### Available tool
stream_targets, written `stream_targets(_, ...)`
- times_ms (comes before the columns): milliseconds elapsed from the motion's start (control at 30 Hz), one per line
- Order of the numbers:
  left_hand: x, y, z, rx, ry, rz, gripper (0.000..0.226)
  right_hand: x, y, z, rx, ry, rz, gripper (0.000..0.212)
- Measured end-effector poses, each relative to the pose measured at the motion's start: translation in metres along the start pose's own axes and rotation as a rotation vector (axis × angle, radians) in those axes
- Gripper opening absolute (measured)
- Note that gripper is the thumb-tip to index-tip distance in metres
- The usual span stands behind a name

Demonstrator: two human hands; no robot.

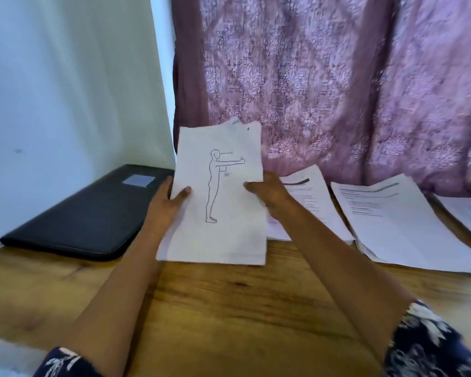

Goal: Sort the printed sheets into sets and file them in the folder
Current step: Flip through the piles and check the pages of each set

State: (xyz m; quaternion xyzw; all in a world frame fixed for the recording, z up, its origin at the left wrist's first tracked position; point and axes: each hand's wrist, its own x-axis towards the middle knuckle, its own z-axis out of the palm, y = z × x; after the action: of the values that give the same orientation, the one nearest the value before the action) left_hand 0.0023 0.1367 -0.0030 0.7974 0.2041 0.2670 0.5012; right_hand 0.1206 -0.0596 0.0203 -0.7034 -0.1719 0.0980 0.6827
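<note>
Sorting appears to be the step in hand. Both hands hold a thin stack of sheets [223, 235] up between them. The left hand [172, 200] grips the left edge, thumb on the front face and fingers hidden behind. The right hand [269, 193] pinches the right edge the same way.

The stack stands in portrait. Its long axis runs from the person toward the curtain [310, 77], and its top edge leans away. The top sheet faces the person and shows a line drawing of a standing figure, head uppermost, arms held out toward the right hand. Whether the lower edge rests on the desk [229, 308] I cannot tell.

Just beyond the right hand lies one pile of printed sheets [313, 205], and a second pile [403, 227] lies further out on that side. The black folder [74, 219] lies shut, out past the left hand.

The next move probably calls for matching this stack to one of the piles, or squaring its slightly fanned top corners first. Filing looks some way off.
</note>
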Motion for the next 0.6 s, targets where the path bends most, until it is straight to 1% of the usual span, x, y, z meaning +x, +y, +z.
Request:
stream_targets(33, -0.002, 0.012, -0.004, -0.174, 0.001, -0.005, 0.048, -0.015, -0.01, -0.013, 0.034, -0.031, -0.026, 0.03)
stream_targets(100, -0.015, 0.045, -0.007, -0.45, -0.115, -0.034, 0.028, -0.047, -0.032, -0.038, 0.057, -0.068, -0.089, 0.025)
stream_targets(133, -0.025, 0.063, -0.006, -0.53, -0.189, -0.042, 0.021, -0.062, -0.045, -0.05, 0.053, -0.059, -0.124, 0.023)
stream_targets(167, -0.035, 0.079, -0.003, -0.537, -0.223, -0.04, 0.021, -0.077, -0.058, -0.059, 0.029, -0.025, -0.168, 0.02)
stream_targets(200, -0.044, 0.093, 0.001, -0.55, -0.229, -0.015, 0.027, -0.091, -0.071, -0.067, -0.028, 0.041, -0.224, 0.019)
stream_targets(267, -0.074, 0.118, 0.013, -0.508, -0.136, 0.085, 0.043, -0.126, -0.089, -0.084, -0.218, 0.207, -0.378, 0.02)
stream_targets(300, -0.095, 0.127, 0.022, -0.451, -0.073, 0.151, 0.04, -0.146, -0.091, -0.091, -0.322, 0.291, -0.46, 0.022)
stream_targets(333, -0.118, 0.129, 0.032, -0.388, -0.016, 0.227, 0.03, -0.163, -0.085, -0.094, -0.422, 0.361, -0.534, 0.023)
stream_targets(367, -0.139, 0.126, 0.043, -0.313, 0.0, 0.311, 0.018, -0.179, -0.074, -0.096, -0.501, 0.416, -0.58, 0.024)
stream_targets(400, -0.167, 0.125, 0.057, -0.255, -0.006, 0.374, 0.009, -0.196, -0.061, -0.099, -0.56, 0.448, -0.582, 0.027)
stream_targets(433, -0.182, 0.116, 0.07, -0.222, -0.011, 0.4, 0.015, -0.207, -0.048, -0.099, -0.586, 0.45, -0.541, 0.03)
stream_targets(467, -0.2, 0.11, 0.082, -0.2, -0.021, 0.396, 0.03, -0.218, -0.037, -0.102, -0.586, 0.435, -0.482, 0.032)
stream_targets(500, -0.208, 0.102, 0.091, -0.178, 0.001, 0.372, 0.04, -0.224, -0.028, -0.104, -0.564, 0.421, -0.444, 0.032)
stream_targets(533, -0.21, 0.098, 0.097, -0.174, 0.029, 0.348, 0.042, -0.229, -0.024, -0.107, -0.527, 0.428, -0.429, 0.03)
stream_targets(600, -0.21, 0.1, 0.101, -0.166, 0.067, 0.355, 0.043, -0.234, -0.025, -0.115, -0.464, 0.468, -0.425, 0.026)
